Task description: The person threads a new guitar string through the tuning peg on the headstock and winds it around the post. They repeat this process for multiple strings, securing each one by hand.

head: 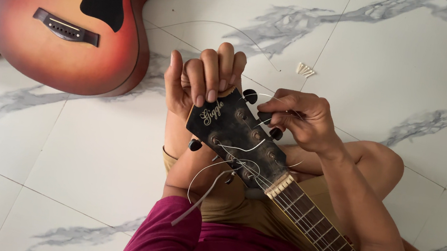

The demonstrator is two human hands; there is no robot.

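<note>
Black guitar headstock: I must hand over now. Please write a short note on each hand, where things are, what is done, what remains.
Left hand: grips the top of the black guitar headstock.
Right hand: fingers pinch a black tuning peg on the headstock's right side.
Done: thin steel strings run along the neck; some are wound on posts.
Left: loose string ends curl untrimmed near the nut.
Nearby: sunburst acoustic guitar and white bridge pins on the marble floor.
</note>
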